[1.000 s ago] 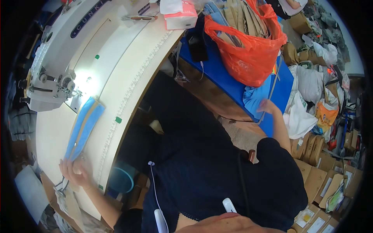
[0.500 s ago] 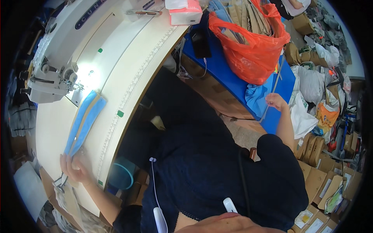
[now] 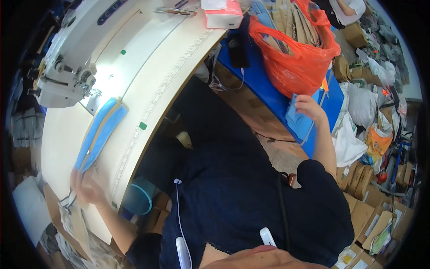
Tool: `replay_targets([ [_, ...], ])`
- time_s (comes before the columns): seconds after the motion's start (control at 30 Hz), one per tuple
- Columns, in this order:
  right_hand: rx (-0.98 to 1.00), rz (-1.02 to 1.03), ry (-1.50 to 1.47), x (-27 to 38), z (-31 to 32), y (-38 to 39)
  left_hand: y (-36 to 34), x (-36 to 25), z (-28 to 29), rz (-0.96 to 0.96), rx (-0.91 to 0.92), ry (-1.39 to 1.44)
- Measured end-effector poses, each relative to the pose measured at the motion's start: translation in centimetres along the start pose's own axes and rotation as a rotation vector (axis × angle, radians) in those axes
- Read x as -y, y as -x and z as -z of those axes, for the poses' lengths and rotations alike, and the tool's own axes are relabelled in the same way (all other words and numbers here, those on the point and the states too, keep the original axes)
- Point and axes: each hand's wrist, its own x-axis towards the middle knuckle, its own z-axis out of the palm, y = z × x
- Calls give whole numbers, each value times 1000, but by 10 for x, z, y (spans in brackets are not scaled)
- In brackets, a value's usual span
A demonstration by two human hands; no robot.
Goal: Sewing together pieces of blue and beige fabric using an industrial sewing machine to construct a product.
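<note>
On the white sewing table (image 3: 67,134) lies a narrow blue fabric piece (image 3: 105,130) with a tan strip like a zipper along its middle and a small shiny bit on it. Its upper end is just below the needle area of the sewing machine (image 3: 62,76). My left hand (image 3: 89,188) rests at its lower end, fingers stretched out and slightly blurred. Over the blue bench at right, my right hand (image 3: 310,108) pinches the edge of a blue cloth piece (image 3: 295,114), lifting it up. The cloth's far part is partly hidden by that hand.
A red plastic bag (image 3: 295,58) full of tan and blue strips stands on the blue bench (image 3: 264,96), beside a black phone (image 3: 237,54) on a cable. A tissue pack (image 3: 222,15) sits on the table's far edge. A teal bin (image 3: 139,197) stands below.
My right hand has moved up and left and taken hold of the blue cloth, which now rises from the bench. My left hand stays near the fabric's lower end. The whole view shifted slightly.
</note>
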Motion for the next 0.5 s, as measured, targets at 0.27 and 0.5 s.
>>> replay_targets([
  [0.27,445,277,-232,55,-279,-71,-62,-169,-82,334,566,885],
  [0.5,498,624,-88,57,-403,-59,-71,-189,-86,645,406,673],
])
